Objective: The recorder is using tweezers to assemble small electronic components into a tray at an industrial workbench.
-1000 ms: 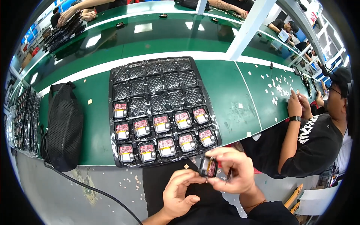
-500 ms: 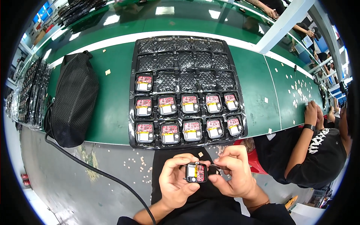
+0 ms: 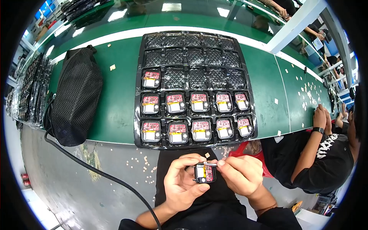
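Note:
Low in front of the table, my left hand (image 3: 183,184) grips a small black square device casing (image 3: 205,173) by its sides, thumb below and fingers above. Its open face shows a red circuit board, a silvery block and a yellow strip. My right hand (image 3: 242,174) pinches a slim metal tool (image 3: 210,164), which looks like tweezers, and lays its tip across the casing's upper edge. The exact contact is too small to make out. Beyond my hands lies a black moulded tray (image 3: 138,115); similar open casings (image 3: 201,130) fill its two nearest rows, with one more at the third row's left.
A black mesh bag (image 3: 76,99) lies left of the tray, beside stacked trays (image 3: 32,90). A black cable (image 3: 103,174) runs down toward my left forearm. Small pale squares (image 3: 308,96) litter the table and floor. At the right sits a co-worker (image 3: 326,153) near a red stool (image 3: 264,165).
My right hand has turned and brought the tool's tip from beside the casing onto its upper edge. The casing has moved slightly right, and the whole view has shifted a little.

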Demonstrator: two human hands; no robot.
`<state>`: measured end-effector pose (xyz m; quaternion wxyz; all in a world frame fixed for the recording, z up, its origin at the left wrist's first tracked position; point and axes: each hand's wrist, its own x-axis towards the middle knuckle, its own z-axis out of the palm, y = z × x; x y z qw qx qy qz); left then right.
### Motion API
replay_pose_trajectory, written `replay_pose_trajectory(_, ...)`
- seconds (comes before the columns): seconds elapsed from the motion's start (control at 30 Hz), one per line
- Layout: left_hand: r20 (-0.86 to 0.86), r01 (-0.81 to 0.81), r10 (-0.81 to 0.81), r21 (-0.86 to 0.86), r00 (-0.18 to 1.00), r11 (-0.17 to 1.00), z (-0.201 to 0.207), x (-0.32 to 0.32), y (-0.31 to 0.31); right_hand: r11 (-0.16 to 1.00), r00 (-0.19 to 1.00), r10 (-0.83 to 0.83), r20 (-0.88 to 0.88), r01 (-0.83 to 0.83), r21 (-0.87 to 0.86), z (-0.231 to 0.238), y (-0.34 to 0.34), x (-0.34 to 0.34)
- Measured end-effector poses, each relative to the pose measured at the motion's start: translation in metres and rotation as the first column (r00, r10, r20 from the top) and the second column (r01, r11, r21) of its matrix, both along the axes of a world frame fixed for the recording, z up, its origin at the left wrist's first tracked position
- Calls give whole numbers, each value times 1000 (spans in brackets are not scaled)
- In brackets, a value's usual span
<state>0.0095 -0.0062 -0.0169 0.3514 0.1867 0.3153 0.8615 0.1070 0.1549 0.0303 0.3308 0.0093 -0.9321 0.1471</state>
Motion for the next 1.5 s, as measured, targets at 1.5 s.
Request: replay_pose_trajectory(1.5,-153,-92,72,-130,986,987,15,2,-1,999,999,-39,13,39,-14,-9,-9,6)
